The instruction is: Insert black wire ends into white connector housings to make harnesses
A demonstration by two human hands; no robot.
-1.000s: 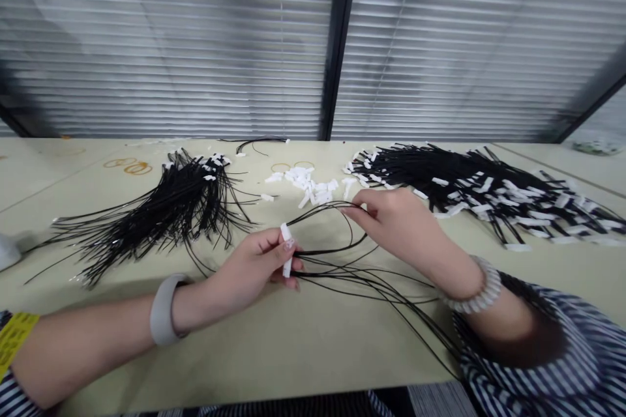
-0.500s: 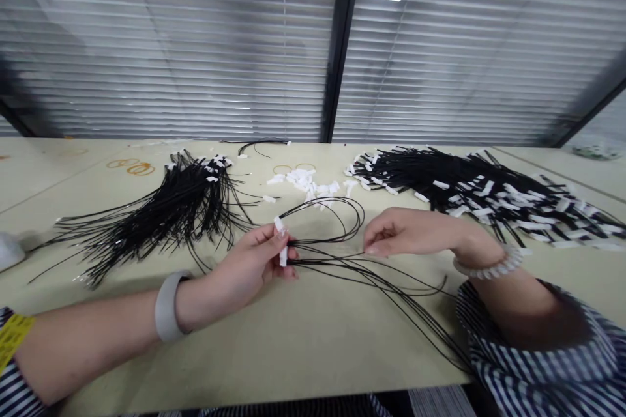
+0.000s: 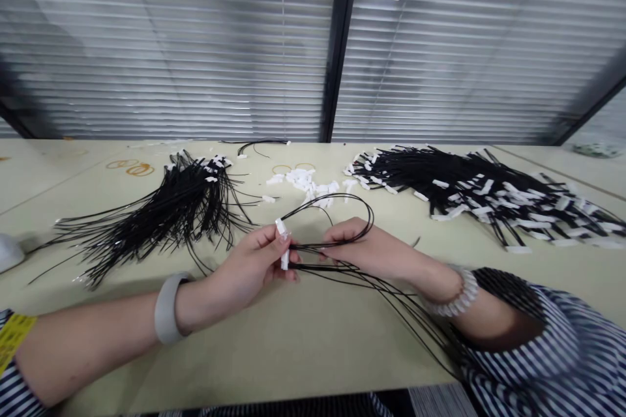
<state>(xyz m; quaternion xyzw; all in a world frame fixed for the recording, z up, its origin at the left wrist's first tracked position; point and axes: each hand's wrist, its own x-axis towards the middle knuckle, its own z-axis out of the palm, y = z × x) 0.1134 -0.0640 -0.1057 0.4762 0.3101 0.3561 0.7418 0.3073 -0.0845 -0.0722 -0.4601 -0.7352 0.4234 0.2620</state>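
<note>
Above the middle of the table's [image 3: 313, 352] near edge, a slim white connector [image 3: 284, 260] stands almost upright, its top leaning slightly left. From its right side run thin black wires [image 3: 391, 290]: the upper ones bow into a rounded loop, the lower ones trail toward the near edge, right of centre. The left hand [image 3: 254, 257] grasps the connector, thumb across its face and fingers closed behind. The right hand [image 3: 369, 249], just beside it, has thumb and forefinger bent nearly together, touching the wires; whether they pinch a single strand cannot be told. Toward the far edge lie loose white pieces [image 3: 313, 186], flanked by a wire heap [image 3: 183, 202] on the left and a larger connector-tipped bundle [image 3: 440, 169] reaching toward the right edge.
</note>
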